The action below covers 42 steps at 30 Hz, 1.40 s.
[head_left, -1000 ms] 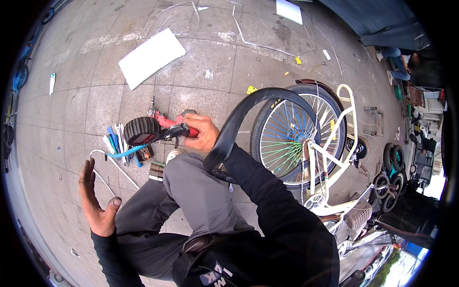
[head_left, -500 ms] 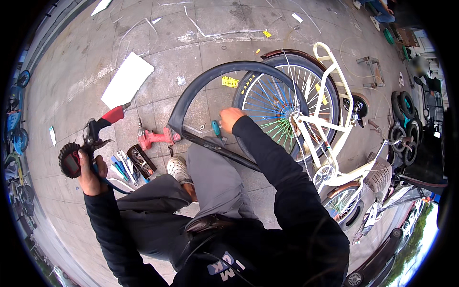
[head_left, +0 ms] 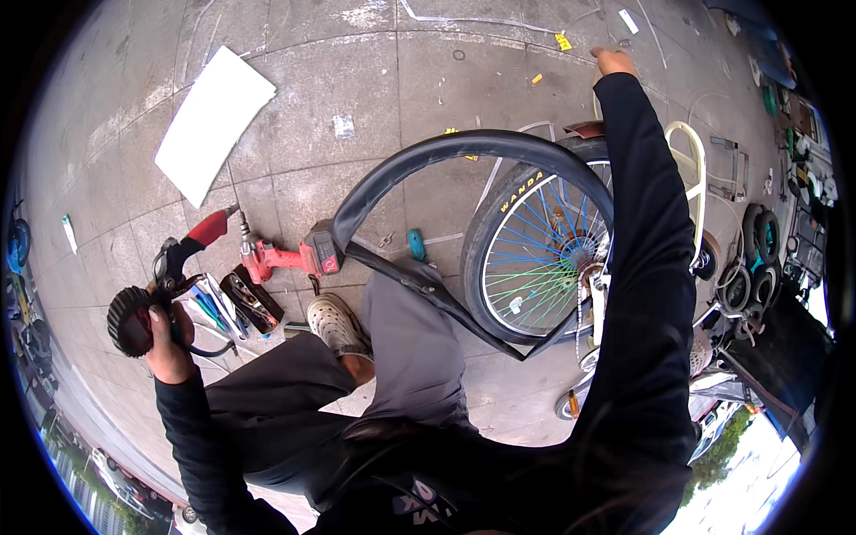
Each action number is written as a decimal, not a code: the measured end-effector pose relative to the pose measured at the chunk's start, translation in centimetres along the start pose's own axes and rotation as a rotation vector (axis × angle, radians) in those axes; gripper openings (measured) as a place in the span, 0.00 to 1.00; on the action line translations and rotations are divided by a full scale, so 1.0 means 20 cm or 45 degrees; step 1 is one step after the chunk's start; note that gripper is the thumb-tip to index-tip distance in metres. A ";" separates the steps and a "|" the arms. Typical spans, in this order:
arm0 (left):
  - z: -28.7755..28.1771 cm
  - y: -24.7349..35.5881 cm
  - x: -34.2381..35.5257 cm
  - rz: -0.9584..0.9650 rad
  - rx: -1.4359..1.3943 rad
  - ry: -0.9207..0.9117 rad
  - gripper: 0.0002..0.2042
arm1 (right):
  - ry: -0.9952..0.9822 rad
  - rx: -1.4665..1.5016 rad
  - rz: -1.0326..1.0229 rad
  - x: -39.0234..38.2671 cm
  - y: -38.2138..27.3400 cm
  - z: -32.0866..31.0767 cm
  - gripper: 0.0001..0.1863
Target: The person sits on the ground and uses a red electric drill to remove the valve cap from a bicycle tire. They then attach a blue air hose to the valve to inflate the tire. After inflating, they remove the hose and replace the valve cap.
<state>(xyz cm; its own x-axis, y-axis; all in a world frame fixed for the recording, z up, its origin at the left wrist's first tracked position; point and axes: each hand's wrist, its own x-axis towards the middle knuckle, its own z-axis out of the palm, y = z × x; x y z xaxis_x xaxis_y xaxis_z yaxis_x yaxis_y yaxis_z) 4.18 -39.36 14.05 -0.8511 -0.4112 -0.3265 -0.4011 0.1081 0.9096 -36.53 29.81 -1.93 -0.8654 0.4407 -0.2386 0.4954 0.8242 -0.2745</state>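
Observation:
My left hand (head_left: 168, 343) grips a hand-held air gauge (head_left: 134, 323) with a black rubber rim, a red-and-black trigger handle and a hose. My right hand (head_left: 615, 62) is stretched out above the bicycle, fingers partly bent and apart over the paving, with nothing visible in it. A loose black inner tube (head_left: 455, 144) loops across the rear wheel (head_left: 571, 250) of a cream bicycle (head_left: 695, 178), partly hidden by my right arm. A red cordless impact driver (head_left: 290, 259) lies left of the tube.
Hand tools (head_left: 218, 303) and a box (head_left: 250, 299) lie by my left foot. A white board (head_left: 214, 120) lies ahead. Spare tyres (head_left: 756, 259) and a metal stand (head_left: 729, 174) are at right, with another person (head_left: 758, 45) at the far upper right.
The gauge went from my right hand to my left and moved to the lower left. My right hand has since reached forward and right, past the wheel.

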 end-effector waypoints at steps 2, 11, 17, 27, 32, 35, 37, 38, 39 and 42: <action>-0.03 -0.07 0.00 -0.023 0.092 0.027 0.27 | -0.287 -0.325 -0.015 0.28 0.19 0.03 0.35; -0.33 -0.34 -0.06 -0.064 0.263 0.153 0.42 | -0.801 -0.734 -0.081 0.60 0.42 0.25 0.23; -0.22 -0.14 -0.04 -0.104 0.177 0.024 0.47 | -0.848 -0.592 0.025 0.66 0.53 0.41 0.21; -0.22 -0.20 -0.07 -0.108 0.125 0.151 0.52 | -0.829 -0.929 -0.275 1.11 0.81 0.69 0.21; -0.22 -0.16 -0.07 -0.142 0.134 0.179 0.52 | -0.714 -1.144 -0.598 1.06 0.70 0.76 0.19; -0.18 -0.03 -0.15 -0.138 0.159 0.276 0.52 | -0.696 -0.098 0.305 0.69 0.35 0.93 0.14; -0.16 -0.08 -0.08 -0.076 0.048 0.235 0.51 | -0.779 -0.448 -0.191 0.63 0.22 0.84 0.12; -0.16 -0.06 -0.08 -0.063 0.016 0.229 0.51 | -0.716 -0.031 0.116 0.51 0.09 0.88 0.10; -0.14 -0.02 -0.09 -0.054 -0.016 0.234 0.50 | -0.592 0.325 0.360 0.37 -0.09 0.93 0.09; -0.11 0.03 -0.06 0.009 -0.138 0.215 0.48 | -0.616 0.918 0.264 0.01 -0.51 0.82 0.10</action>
<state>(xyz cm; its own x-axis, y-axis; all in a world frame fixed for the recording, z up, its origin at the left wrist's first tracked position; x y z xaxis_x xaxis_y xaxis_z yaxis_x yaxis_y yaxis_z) 5.78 -40.79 15.61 -0.7811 -0.5579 -0.2805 -0.3487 0.0170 0.9371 -40.55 15.77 -14.52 -0.7074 0.2231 -0.6707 0.7066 0.2490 -0.6624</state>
